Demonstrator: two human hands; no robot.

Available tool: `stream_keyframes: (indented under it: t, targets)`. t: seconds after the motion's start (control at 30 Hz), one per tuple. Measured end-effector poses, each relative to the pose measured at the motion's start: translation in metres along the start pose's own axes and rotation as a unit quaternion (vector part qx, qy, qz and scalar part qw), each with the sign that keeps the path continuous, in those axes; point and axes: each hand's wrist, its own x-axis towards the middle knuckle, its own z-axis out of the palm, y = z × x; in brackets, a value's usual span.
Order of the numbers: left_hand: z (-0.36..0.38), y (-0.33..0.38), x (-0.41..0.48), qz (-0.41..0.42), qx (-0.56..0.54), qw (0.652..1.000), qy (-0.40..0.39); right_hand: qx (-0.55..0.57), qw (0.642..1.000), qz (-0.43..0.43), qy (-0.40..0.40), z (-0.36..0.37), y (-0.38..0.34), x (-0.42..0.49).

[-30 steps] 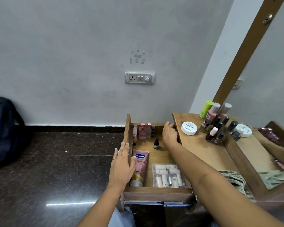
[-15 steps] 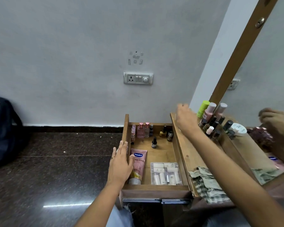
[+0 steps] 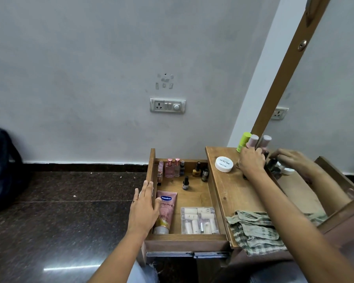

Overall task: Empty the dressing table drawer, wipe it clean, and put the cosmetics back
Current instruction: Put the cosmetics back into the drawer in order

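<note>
The wooden drawer (image 3: 185, 238) stands pulled out. It holds a pink Vaseline tube (image 3: 166, 209), a clear case of small white bottles (image 3: 199, 220), pink perfume bottles (image 3: 169, 168) along the back, a small dark dropper bottle (image 3: 185, 183) and a yellow polish bottle (image 3: 196, 170). My left hand (image 3: 144, 207) lies flat on the drawer's left wall, fingers straight, thumb inside by the tube. On the tabletop (image 3: 233, 193), my right hand (image 3: 250, 162) is curled over a cluster of small dark bottles by the mirror. The mirror shows its fingers around one bottle.
A white round jar (image 3: 224, 164) and a green tube (image 3: 243, 140) stand on the tabletop. A checked cloth (image 3: 253, 231) lies at its near edge. The mirror (image 3: 315, 119) rises on the right. Left on the dark floor sits a black backpack (image 3: 0, 166); a wall socket (image 3: 168, 105) is above.
My right hand left the drawer's back right corner, where two bottles now stand, and moved up to the bottles on the tabletop. The left hand stayed on the drawer wall.
</note>
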Motion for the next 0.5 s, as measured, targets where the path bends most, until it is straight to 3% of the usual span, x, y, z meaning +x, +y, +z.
stream_keyframes:
  t: [0.37,0.5]
  targets:
    - [0.001,-0.002,0.001,0.003,0.003,1.0,0.0,-0.026,0.999,-0.002,0.042,-0.006,0.003,0.001]
    - [0.001,0.0,0.0,0.0,0.0,1.0,0.001,0.038,0.992,-0.005,0.123,-0.026,-0.002,-0.006]
